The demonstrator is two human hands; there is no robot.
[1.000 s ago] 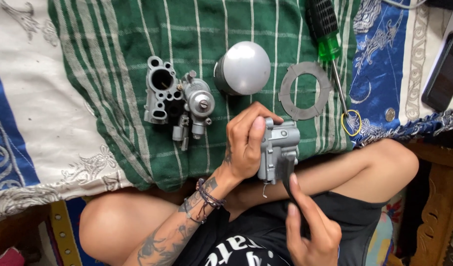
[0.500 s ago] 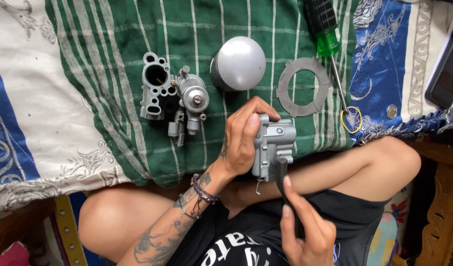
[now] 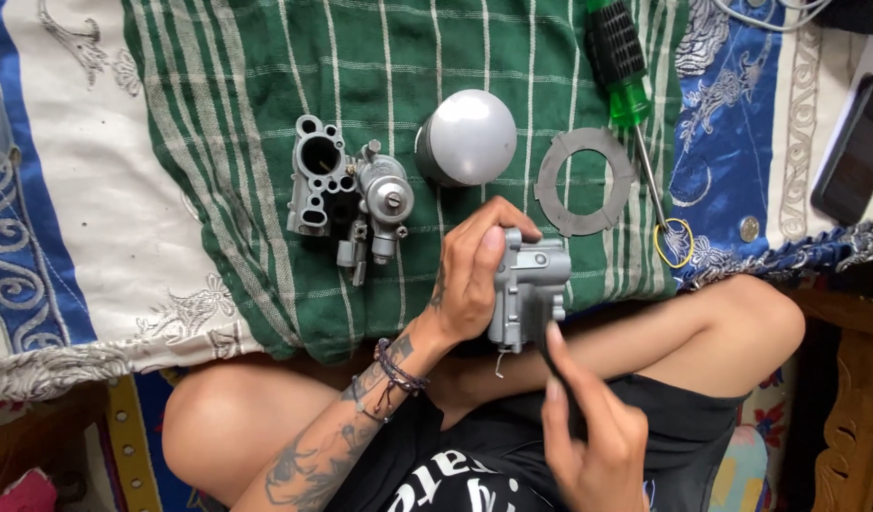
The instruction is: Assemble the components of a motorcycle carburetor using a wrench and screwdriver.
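One grey metal casting is clasped in the left hand's grip; a thin dark tool is pinched against it by the right hand. Just beyond lie one carburettor body, one dome, one gasket ring, one screwdriver.

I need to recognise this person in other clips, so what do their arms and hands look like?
Both arms are bare, without sleeves or gloves. The left hand has a dark tattoo pattern running up its forearm and dark braided bracelets at the wrist. The right hand shows no rings or bands.
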